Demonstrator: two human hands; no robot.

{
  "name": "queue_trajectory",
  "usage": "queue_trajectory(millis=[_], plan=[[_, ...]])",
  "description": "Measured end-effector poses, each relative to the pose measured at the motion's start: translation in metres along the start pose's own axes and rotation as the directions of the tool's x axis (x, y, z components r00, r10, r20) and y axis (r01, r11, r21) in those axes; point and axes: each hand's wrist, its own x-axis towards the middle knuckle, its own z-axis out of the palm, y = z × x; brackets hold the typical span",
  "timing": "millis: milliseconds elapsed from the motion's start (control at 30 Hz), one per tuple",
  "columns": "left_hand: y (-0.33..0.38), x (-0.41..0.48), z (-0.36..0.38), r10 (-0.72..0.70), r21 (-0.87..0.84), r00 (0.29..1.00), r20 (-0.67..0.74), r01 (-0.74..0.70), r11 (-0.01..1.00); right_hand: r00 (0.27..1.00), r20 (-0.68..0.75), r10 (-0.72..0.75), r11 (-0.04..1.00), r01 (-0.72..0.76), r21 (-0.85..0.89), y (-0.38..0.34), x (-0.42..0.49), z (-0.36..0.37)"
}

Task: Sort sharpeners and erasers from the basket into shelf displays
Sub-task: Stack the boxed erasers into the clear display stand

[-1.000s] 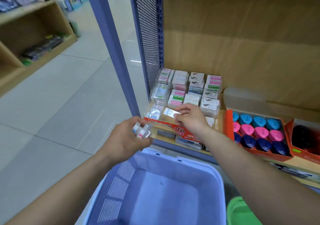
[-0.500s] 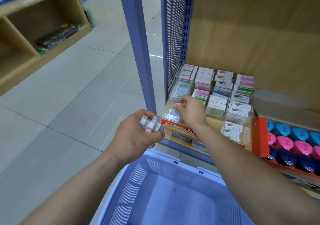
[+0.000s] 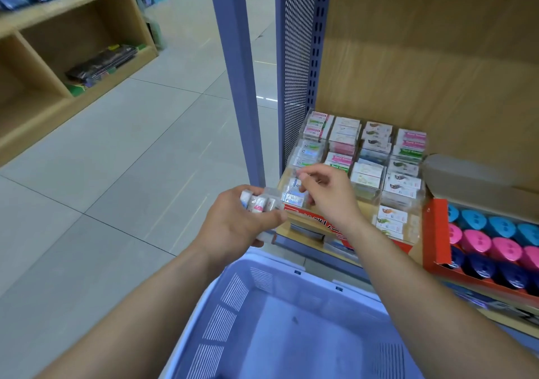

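While the left hand [image 3: 233, 224] curls shut around a small bundle of wrapped erasers [image 3: 256, 202], their white ends poking up between thumb and fingers, the right hand [image 3: 326, 195] reaches just past it into the front-left compartment of the clear eraser display [image 3: 364, 160]; its fingertips [image 3: 303, 178] are pinched at the top of a packet standing there, though whether they actually grip it cannot be told; the two hands sit close together, almost touching at the knuckles. Beyond the right hand the display's other compartments hold rows of boxed erasers in pink, green and white wrappers; further to the right of that hand, an orange cardboard tray [image 3: 434, 232] holds rows of blue, pink and dark navy sharpeners [image 3: 481, 240]. Below both forearms sits the lavender plastic basket [image 3: 233, 305], its visible floor bare; left of the left hand stretches grey tiled floor [image 3: 102, 160], with a wooden shelf unit [image 3: 73, 28] beyond it.
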Motion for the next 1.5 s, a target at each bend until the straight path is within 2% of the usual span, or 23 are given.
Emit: queue_trajectory(millis=[100, 200, 400, 600, 800, 900, 1033, 1133, 1267, 1500], plan=[[0.007, -0.002, 0.007, -0.013, -0.104, 1.000, 0.027, 0.016, 0.994, 0.969, 0.246, 0.007, 0.956, -0.079, 0.282, -0.030, -0.041, -0.013], [0.012, -0.003, 0.014, 0.003, -0.139, 0.999, 0.052, 0.004, 0.990, 0.949, 0.317, -0.003, 0.905, -0.132, 0.405, -0.043, -0.065, -0.025], [0.025, -0.009, 0.032, 0.022, -0.225, 0.993, 0.115, 0.005, 0.974, 0.982, 0.188, 0.028, 0.913, -0.101, 0.394, -0.050, -0.081, -0.049], [0.033, -0.012, 0.044, 0.011, -0.284, 0.988, 0.154, 0.034, 0.958, 0.985, 0.117, 0.127, 0.841, -0.170, 0.514, -0.052, -0.093, -0.072], [0.034, -0.016, 0.054, 0.007, -0.223, 0.989, 0.147, 0.026, 0.975, 0.974, 0.205, 0.094, 0.860, -0.183, 0.476, -0.053, -0.102, -0.087], [0.035, -0.018, 0.058, 0.003, -0.214, 0.990, 0.141, 0.028, 0.976, 0.975, 0.202, 0.094, 0.870, -0.179, 0.460, -0.051, -0.105, -0.091], [0.036, -0.022, 0.059, -0.016, -0.203, 0.984, 0.177, 0.053, 0.978, 0.972, 0.222, 0.075, 0.836, -0.183, 0.518, -0.047, -0.108, -0.093], [0.035, -0.022, 0.060, -0.009, -0.194, 0.980, 0.197, 0.048, 0.980, 0.975, 0.210, 0.074, 0.811, -0.181, 0.556, -0.046, -0.108, -0.093], [0.032, -0.017, 0.060, -0.012, -0.178, 0.990, 0.138, 0.036, 0.983, 0.983, 0.171, 0.071, 0.869, -0.145, 0.473, -0.042, -0.104, -0.091], [0.031, -0.011, 0.059, -0.002, -0.161, 0.996, 0.088, 0.016, 0.987, 0.983, 0.145, 0.115, 0.886, -0.167, 0.433, -0.037, -0.100, -0.089]])
